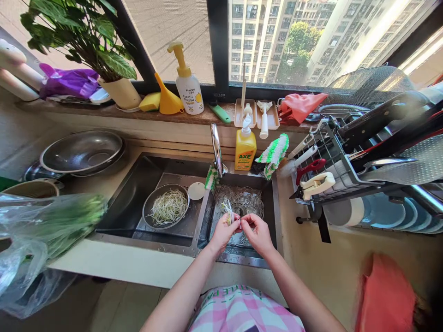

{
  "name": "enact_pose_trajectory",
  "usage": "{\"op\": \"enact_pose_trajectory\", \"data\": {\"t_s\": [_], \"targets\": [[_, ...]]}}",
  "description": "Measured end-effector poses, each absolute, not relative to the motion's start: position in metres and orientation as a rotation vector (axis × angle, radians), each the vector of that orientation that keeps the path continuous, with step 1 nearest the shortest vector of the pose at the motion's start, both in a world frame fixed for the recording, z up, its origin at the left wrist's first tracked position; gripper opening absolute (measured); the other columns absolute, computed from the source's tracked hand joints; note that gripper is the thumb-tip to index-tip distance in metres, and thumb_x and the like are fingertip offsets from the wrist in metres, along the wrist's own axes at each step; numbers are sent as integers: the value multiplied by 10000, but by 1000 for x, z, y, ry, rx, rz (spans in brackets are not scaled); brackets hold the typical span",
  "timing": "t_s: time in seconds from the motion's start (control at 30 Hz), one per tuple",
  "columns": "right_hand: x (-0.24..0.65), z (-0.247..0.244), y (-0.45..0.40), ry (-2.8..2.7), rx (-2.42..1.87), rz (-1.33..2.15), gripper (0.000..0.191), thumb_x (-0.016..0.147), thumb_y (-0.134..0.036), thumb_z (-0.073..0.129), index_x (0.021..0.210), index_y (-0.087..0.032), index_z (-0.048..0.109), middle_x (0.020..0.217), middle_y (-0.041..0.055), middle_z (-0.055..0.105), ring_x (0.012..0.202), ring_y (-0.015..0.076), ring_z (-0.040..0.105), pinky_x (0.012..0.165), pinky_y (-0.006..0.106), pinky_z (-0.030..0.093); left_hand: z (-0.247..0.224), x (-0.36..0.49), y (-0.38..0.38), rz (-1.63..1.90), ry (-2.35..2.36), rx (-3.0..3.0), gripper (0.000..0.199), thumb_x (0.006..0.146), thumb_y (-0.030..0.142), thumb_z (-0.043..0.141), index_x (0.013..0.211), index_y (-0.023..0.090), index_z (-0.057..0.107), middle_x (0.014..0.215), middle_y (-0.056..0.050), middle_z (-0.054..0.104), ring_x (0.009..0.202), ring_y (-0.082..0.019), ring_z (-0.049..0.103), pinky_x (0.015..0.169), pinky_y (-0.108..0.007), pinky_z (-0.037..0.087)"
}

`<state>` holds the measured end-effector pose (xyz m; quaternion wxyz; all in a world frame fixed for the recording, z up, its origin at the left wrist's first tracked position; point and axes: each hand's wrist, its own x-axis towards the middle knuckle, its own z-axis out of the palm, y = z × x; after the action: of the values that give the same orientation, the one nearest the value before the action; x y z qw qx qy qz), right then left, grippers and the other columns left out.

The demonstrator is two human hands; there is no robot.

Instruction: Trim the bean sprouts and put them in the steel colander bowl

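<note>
Over the right sink basin (273, 207), my left hand (224, 229) is closed around a small bunch of bean sprouts (227, 207), whose tips stick up past the fingers. My right hand (256, 233) meets it, thumb and finger pinched together at the sprout ends; what exactly lies in that pinch is too small to make out. Thin scraps of sprout roots (249, 196) litter the basin floor below. To the left, a round metal bowl (144, 213) holding a heap of bean sprouts (169, 206) rests in the left basin.
A chrome faucet (217, 150) stands between the basins, near a yellow AXE bottle (245, 150). On the right is a dish rack (341, 157) with utensils and plates. At left are a wok (83, 150) and a plastic bag (51, 226) of greens. Bottles and a potted plant (119, 92) line the sill.
</note>
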<state>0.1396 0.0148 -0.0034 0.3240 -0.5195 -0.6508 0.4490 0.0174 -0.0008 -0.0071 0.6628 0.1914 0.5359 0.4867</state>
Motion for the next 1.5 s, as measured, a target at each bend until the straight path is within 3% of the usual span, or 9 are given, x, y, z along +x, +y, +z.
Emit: {"op": "enact_pose_trajectory", "data": {"t_s": [0.27, 0.5, 0.67, 0.87, 1.0, 1.17, 1.5], "targets": [[137, -11, 15, -1751, -1460, 1024, 143, 754, -249, 481, 629, -191, 524, 635, 8, 523, 589, 129, 463, 545, 224, 353, -16, 25, -4, 1169, 1258, 655, 191, 635, 248, 648, 778, 159, 558, 767, -16, 580, 730, -117, 540, 719, -224, 431], [138, -9, 16, -1656, -1443, 1077, 138, 699, -180, 455, 566, -192, 420, 563, -33, 422, 547, 106, 387, 506, 205, 301, -12, 26, -6, 1089, 1161, 561, 236, 640, 294, 654, 798, 150, 552, 760, -8, 572, 688, -114, 544, 659, -247, 465], [150, -18, 27, -1478, -1326, 1401, 111, 750, -263, 462, 667, -189, 477, 610, -19, 490, 561, 113, 460, 550, 219, 387, -8, 22, -5, 1049, 1142, 504, 300, 641, 326, 659, 846, 156, 521, 670, 10, 553, 602, -110, 548, 637, -292, 486], [163, -20, 27, -1835, -1362, 1028, 196, 770, -225, 499, 946, -204, 581, 892, 51, 570, 668, 136, 520, 630, 258, 420, -9, 17, -6, 1037, 1163, 475, 329, 613, 334, 680, 841, 160, 517, 673, 17, 546, 598, -106, 551, 631, -281, 478], [151, -1, 20, -1981, -1236, 1002, 128, 793, -248, 517, 873, -209, 608, 843, 41, 567, 742, 146, 530, 639, 239, 418, -16, 22, -7, 1033, 1177, 568, 293, 640, 298, 647, 858, 151, 518, 747, 1, 565, 660, -104, 539, 630, -239, 456], [141, 3, 19, -1994, -1291, 933, 71, 767, -191, 519, 751, -184, 588, 744, 18, 536, 663, 123, 501, 596, 220, 387, -21, 26, -6, 1061, 1231, 775, 191, 673, 221, 585, 836, 134, 537, 791, -15, 576, 729, -109, 522, 685, -220, 431], [146, 1, 26, -2003, -1331, 932, 100, 729, -165, 475, 635, -181, 444, 632, -23, 455, 555, 94, 400, 510, 196, 296, -9, 22, -7, 921, 1125, 614, 251, 678, 329, 604, 833, 157, 508, 788, 0, 521, 685, -106, 496, 621, -253, 458]]}}
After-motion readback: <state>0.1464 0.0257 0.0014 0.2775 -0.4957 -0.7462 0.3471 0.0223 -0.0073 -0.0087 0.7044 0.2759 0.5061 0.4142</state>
